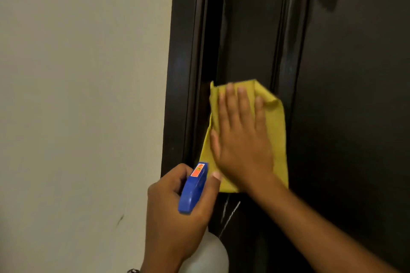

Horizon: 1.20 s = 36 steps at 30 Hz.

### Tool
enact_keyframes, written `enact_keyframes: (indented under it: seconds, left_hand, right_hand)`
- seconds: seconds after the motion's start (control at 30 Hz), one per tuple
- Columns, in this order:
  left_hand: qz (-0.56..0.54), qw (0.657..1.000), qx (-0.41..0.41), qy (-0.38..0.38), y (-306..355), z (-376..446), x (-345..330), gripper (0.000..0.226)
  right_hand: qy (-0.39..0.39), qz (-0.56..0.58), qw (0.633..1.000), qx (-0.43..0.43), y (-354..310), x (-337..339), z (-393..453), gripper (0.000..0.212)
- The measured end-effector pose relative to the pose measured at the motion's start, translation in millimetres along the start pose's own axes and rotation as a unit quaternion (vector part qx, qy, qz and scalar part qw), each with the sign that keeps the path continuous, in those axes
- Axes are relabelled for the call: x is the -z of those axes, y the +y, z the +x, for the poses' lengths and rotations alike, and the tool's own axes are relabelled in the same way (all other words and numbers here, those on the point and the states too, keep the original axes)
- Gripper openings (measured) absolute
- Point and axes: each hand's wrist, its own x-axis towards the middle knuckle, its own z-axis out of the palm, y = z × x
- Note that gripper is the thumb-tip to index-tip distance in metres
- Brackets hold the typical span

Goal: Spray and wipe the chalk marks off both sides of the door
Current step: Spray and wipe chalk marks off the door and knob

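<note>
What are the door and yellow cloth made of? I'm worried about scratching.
Door: dark glossy surface, likely painted or varnished wood; it shows reflections and wet streaks. Yellow cloth: soft fabric, possibly microfibre; it folds and creases under the right hand.

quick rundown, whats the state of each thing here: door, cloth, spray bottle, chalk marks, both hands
door: dark, wet streaks near the top
yellow cloth: spread flat against the door under the right hand
right hand: fingers straight, pressing the cloth to the door
spray bottle: blue head, pale body, held up near the door
left hand: grips the spray bottle
chalk marks: white lines below the cloth, not yet wiped
</note>
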Motion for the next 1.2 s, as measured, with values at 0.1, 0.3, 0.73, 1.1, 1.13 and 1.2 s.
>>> enact_keyframes:
  seconds: [0.1,0.3,0.73,1.1,1.13,1.2]
  left_hand:
    - [-0.007,1.0,0.013,-0.004,-4.6,-13.5,10.9,0.04]
    - [-0.007,0.999,0.034,-0.023,-15.0,-36.7,33.5,0.048]
    - [-0.01,0.987,0.158,-0.021,-44.4,-82.1,48.4,0.067]
    - [-0.013,0.991,0.124,-0.054,-62.6,-136.8,38.6,0.041]
    - [-0.009,0.99,0.128,-0.055,-65.0,-142.1,37.4,0.039]
    - [-0.002,0.989,0.136,-0.052,-69.7,-151.6,36.4,0.037]
  right_hand:
    - [-0.047,-0.022,0.997,0.061,-23.9,-17.6,-70.8,0.078]
    - [-0.06,-0.055,0.992,0.101,5.2,0.9,-32.1,0.076]
    - [-0.052,0.017,0.998,0.042,-10.8,-13.3,-87.7,0.085]
    - [-0.092,-0.031,0.988,0.116,-36.7,-34.2,-197.3,0.078]
    - [-0.09,-0.027,0.989,0.113,-36.7,-34.0,-197.1,0.077]
    - [-0.091,-0.02,0.99,0.109,-38.0,-34.7,-198.1,0.077]
